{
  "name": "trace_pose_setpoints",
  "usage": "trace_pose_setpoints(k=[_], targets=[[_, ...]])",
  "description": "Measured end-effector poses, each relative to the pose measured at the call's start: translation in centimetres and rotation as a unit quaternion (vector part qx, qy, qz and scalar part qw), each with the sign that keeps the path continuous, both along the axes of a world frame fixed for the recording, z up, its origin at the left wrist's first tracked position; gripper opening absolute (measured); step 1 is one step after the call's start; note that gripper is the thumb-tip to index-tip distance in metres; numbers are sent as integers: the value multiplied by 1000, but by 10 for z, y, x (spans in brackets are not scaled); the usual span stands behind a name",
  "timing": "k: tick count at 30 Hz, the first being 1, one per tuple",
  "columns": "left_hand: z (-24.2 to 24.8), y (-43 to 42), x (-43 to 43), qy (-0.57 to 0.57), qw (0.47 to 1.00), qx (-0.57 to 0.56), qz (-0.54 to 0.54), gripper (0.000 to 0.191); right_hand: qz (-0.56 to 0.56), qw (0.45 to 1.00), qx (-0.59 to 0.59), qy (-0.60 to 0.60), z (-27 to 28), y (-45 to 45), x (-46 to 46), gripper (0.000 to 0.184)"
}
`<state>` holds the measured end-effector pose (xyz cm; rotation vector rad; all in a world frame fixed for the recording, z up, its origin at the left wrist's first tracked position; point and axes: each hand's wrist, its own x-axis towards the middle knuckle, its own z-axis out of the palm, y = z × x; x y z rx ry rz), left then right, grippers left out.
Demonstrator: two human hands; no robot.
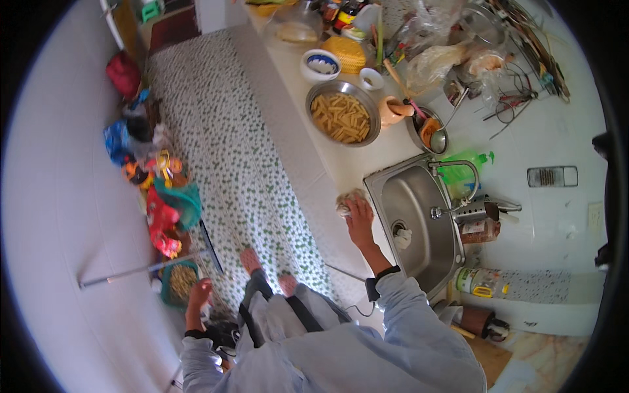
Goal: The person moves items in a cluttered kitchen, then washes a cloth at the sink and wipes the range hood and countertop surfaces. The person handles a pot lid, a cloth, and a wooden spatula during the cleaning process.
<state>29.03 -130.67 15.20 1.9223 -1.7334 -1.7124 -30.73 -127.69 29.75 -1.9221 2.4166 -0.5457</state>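
My right hand [360, 221] presses a crumpled, pale cloth [350, 200] onto the counter strip [382, 239] along the front of the sink. To its right lies the stainless steel sink [416, 216], with a white scrap [403, 238] beside the drain. The curved tap [467, 179] rises at the sink's back edge. Away from the counter, my left hand [199, 294] hangs low at my side, its fingers partly curled. In the picture it comes next to a green basin [170, 293] of pale, dry-looking pieces; whether it holds anything is unclear.
Beyond the sink stand a steel bowl [343, 114] of cut strips in liquid, a mortar [391, 112] and a pot [417, 135] with a ladle. A green bottle [459, 167] and an oil jug [479, 282] line the wall. A squeegee [211, 248] and bags [164, 211] lie left.
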Motion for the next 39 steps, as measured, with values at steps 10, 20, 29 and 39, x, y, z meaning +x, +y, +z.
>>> trace_pose_setpoints(k=[10, 20, 29, 39], targets=[[152, -181, -323, 258, 919, -58, -291, 43, -95, 295, -211, -927, 51, -32, 24, 47], [257, -111, -522, 335, 903, 62, -263, 26, -65, 279, -254, -924, 95, 40, -2, 51], [253, -71, -626, 405, 891, 112, -171, 15, -262, 313, -313, -857, 56, 150, -70, 31], [208, -62, -790, 237, 892, 30, -383, 18, -263, 298, -415, -818, 33, 218, -169, 55]])
